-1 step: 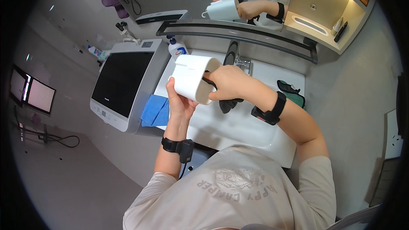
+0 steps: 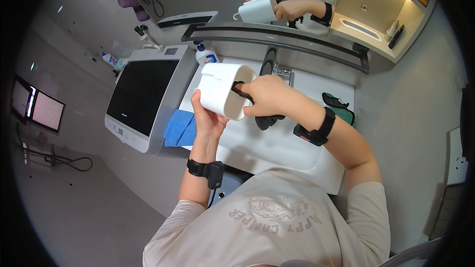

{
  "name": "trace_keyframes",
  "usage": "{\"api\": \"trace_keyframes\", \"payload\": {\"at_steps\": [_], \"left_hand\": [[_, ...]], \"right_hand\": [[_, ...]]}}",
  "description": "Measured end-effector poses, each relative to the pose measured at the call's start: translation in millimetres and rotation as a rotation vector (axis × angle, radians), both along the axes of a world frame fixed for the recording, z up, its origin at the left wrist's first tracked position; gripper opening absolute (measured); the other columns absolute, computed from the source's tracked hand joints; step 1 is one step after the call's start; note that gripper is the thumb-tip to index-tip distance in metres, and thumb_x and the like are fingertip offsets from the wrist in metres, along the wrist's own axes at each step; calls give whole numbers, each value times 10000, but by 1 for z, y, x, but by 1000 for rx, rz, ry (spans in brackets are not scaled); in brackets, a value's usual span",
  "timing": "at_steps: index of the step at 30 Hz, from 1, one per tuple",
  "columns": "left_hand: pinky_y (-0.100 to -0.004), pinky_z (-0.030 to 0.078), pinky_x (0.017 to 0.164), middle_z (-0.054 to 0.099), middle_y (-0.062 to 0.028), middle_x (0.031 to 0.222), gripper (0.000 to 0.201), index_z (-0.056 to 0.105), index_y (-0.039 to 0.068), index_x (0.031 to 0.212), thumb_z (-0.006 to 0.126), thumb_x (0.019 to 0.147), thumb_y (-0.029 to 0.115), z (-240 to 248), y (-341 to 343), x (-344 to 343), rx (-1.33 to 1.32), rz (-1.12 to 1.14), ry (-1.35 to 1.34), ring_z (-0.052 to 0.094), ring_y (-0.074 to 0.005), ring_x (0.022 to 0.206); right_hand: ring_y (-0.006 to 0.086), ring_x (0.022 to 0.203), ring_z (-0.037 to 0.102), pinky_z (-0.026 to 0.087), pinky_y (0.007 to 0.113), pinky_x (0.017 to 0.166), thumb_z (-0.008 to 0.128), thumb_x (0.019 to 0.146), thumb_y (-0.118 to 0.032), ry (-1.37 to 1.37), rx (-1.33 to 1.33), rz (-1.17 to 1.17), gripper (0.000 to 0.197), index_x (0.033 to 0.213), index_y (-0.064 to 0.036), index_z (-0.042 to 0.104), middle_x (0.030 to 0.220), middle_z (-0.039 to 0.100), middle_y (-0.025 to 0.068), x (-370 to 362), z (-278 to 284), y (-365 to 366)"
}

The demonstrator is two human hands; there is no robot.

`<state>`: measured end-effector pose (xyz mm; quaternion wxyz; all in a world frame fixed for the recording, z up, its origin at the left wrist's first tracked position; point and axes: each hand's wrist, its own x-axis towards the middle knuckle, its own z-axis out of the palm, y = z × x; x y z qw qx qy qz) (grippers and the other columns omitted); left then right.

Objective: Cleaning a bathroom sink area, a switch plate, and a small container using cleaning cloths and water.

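Observation:
A white, hollow container (image 2: 215,89) with an oval mouth is tilted over the basin, its opening turned toward the right. My left hand (image 2: 210,118) grips it from below, thumb along the near side. At the mouth, my right hand (image 2: 269,94) is closed on a dark cloth (image 2: 268,122). One black strip of that cloth reaches into the opening, and a bunched part hangs beneath the palm. Some right fingertips are hidden by the hand and the container's rim. The mirror repeats both hands and the container, with a small hook at its base.
Below is a white washbasin (image 2: 292,143) with a chrome faucet (image 2: 283,72). A dark rail (image 2: 277,41) crosses in front of the mirror. Left stand a pump bottle (image 2: 206,55), a folded blue cloth (image 2: 180,128) and a dark-lidded washing machine (image 2: 141,96). A green-and-black item (image 2: 340,109) lies right.
My right hand has drawn back slightly, and more of the black strip shows at the container's mouth. The container has tilted a little; my left hand keeps its hold.

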<state>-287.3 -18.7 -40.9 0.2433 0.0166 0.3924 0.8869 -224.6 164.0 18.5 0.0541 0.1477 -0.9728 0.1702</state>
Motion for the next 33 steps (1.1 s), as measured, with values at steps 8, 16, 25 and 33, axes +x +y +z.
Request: {"api": "trace_keyframes", "payload": {"at_steps": [8, 16, 25, 33], "left_hand": [[-357, 588, 788, 588, -127, 1185, 591, 515, 61, 1239, 441, 873, 519, 6, -15, -7, 362, -57, -150, 633, -278, 1019], [-353, 605, 723, 617, -84, 1149, 632, 519, 102, 1254, 395, 857, 578, 11, -11, 0, 423, -189, -201, 665, -256, 944], [-402, 588, 783, 624, -108, 1134, 536, 538, 76, 1215, 484, 893, 501, 6, -7, 11, 558, -282, -316, 645, -285, 987], [-459, 428, 982, 546, -171, 1020, 758, 507, -1, 1153, 385, 848, 682, 13, 0, 19, 495, -334, -286, 483, -362, 1121]], "right_hand": [[176, 645, 555, 437, 293, 601, 678, 786, -278, 3, -640, -34, 248, 837, -36, 679, 722, 605, 71, 37, 17, 40], [79, 611, 533, 435, 217, 580, 649, 863, -162, 49, -1086, -61, 175, 891, 11, 657, 842, 519, 23, 47, 7, 24], [212, 986, 507, 444, 302, 823, 823, 674, -340, 275, -905, -182, 805, 1265, 71, 464, 1075, 469, 119, 39, -5, -1], [361, 1191, 336, 392, 385, 953, 899, 508, -307, 429, -604, -163, 1202, 1423, 25, 193, 1310, 240, 219, 36, -5, -40]]}}
